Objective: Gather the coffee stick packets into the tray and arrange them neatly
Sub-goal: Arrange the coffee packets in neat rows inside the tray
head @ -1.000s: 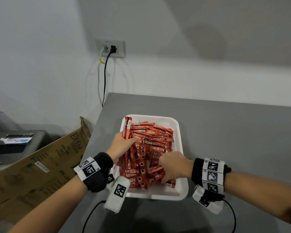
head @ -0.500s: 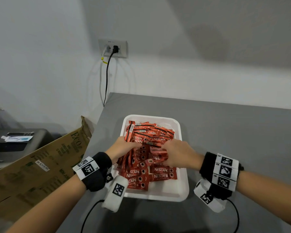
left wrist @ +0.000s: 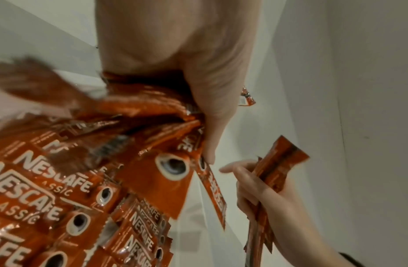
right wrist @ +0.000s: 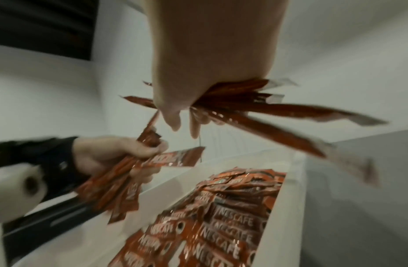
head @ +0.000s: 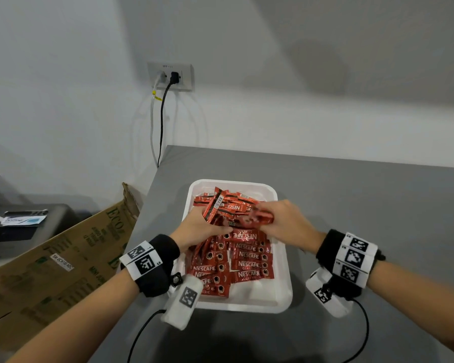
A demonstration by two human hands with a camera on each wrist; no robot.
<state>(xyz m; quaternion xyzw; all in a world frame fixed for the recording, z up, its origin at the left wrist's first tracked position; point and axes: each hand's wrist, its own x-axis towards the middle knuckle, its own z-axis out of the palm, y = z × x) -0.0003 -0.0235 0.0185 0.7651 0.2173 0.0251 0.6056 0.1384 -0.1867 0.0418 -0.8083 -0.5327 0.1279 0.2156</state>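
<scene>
A white tray (head: 281,281) on the grey table holds many red coffee stick packets (head: 249,260). Near its front several lie in tidy rows; farther back they are heaped loosely (head: 230,203). My left hand (head: 202,229) grips a bunch of packets (left wrist: 153,108) over the tray's left side, and some hang down from it. My right hand (head: 278,221) grips a smaller bundle of packets (right wrist: 251,101) over the tray's middle right. The two hands are close together above the pile.
A brown cardboard box (head: 55,260) stands off the table's left edge. A wall socket (head: 171,76) with two cables hangs behind. Wrist cables trail on the grey table (head: 364,213) near the front edge.
My right hand has moved from the tray's front toward the far middle, lifting a bundle of packets. The left hand stayed at the left side and keeps its bunch, raised slightly.
</scene>
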